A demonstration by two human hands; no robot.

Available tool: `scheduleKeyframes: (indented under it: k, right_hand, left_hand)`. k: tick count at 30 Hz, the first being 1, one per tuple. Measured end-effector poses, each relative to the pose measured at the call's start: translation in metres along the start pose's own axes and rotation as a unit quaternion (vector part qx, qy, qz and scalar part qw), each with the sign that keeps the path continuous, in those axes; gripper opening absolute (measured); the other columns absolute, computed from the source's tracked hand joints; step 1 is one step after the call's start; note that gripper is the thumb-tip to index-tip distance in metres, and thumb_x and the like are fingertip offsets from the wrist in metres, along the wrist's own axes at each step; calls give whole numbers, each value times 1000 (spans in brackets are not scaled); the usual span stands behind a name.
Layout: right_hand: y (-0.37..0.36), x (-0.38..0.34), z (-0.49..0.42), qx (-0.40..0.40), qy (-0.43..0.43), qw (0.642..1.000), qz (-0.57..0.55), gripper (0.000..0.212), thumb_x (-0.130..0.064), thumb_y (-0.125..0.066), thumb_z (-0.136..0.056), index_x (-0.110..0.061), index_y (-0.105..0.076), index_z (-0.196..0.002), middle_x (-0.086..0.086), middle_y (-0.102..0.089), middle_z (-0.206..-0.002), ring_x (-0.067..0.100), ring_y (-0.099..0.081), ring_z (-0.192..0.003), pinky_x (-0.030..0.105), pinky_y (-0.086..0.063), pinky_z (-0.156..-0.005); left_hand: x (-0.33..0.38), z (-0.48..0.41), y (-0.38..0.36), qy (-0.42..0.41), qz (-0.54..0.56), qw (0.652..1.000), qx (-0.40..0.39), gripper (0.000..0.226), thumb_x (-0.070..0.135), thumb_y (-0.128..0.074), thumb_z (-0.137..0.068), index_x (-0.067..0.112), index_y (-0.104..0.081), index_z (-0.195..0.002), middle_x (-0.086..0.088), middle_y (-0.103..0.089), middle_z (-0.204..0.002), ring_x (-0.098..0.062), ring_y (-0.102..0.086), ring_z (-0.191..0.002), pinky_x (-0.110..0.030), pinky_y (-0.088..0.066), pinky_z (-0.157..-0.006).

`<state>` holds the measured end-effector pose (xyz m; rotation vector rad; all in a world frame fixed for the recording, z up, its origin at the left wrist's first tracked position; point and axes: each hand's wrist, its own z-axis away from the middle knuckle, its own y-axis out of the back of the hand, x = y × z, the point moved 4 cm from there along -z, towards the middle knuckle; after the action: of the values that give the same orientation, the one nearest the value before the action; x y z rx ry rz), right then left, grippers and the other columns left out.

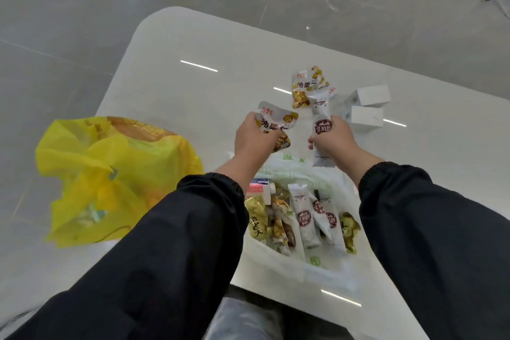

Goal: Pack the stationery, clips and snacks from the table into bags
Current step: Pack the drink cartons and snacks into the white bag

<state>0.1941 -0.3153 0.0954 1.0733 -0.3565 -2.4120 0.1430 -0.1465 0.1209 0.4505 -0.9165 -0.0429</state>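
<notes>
Beyond the open white bag [287,174] on the desk [193,44], the left hand [254,136] curls its fingers round a chestnut packet [277,123] printed 油栗; the right hand [335,139] clenches a maroon-labelled white snack stick [321,127]. A second chestnut packet [307,87] lies farther beyond the bag.

Both your hands are out in front, each closed round a packet.

Your left hand [255,136] shows its back to the camera, fingers curled away from you round a snack packet [277,121] that sticks out beyond the fingertips and to their right. Your right hand [335,139] is a fist wrapped round the middle of a white stick packet [322,130], which stands roughly upright with its ends showing above and below the fingers. Both wrists are bare and nearly straight. Black sleeves [165,243] with gathered cuffs cover both forearms, which reach forward and converge, hands near each other but apart.
</notes>
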Motion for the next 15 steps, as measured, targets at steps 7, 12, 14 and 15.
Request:
scheduleKeyframes:
  k: [7, 12, 14, 15]
  right_hand:
    - [8, 65, 46, 0, -1, 999, 50, 22, 6, -55, -81, -6, -51, -99, 15, -59, -92, 30, -61, -82, 40, -52, -67]
    - [8, 111, 78, 14, -22, 999, 41, 18, 5, -52, -82, -8, -50, -95, 5, -54, -82, 20, -53, -71, 27, -41, -54]
    - [7, 132, 85, 31, -39, 998, 47, 20, 2, -51, -83, -7, -51, -101, 6, -56, -88, 22, -55, -78, 27, -39, -55]
    - [7, 141, 87, 38, -43, 997, 56, 20, 0, -50, -85, -7, -50, -104, 8, -57, -92, 25, -56, -82, 28, -40, -58]
  left_hand:
    - [-59, 72, -33, 42, -52, 998, -7, 31, 29, -72, -79, 23, -55, -105, 14, -58, -92, -6, -52, -82, -19, -39, -64]
    - [-98, 102, -40, 85, -64, 994, 31, 39, 31, -75, -78, 17, -55, -109, 4, -62, -104, -14, -57, -91, -25, -41, -73]
    - [-108, 112, -41, 98, -61, 992, 52, 43, 29, -74, -80, 15, -54, -114, 3, -62, -105, -15, -57, -89, -26, -42, -72]
    - [-112, 116, -41, 99, -64, 991, 63, 41, 28, -74, -80, 16, -53, -114, 5, -60, -103, -15, -58, -90, -26, -43, -73]
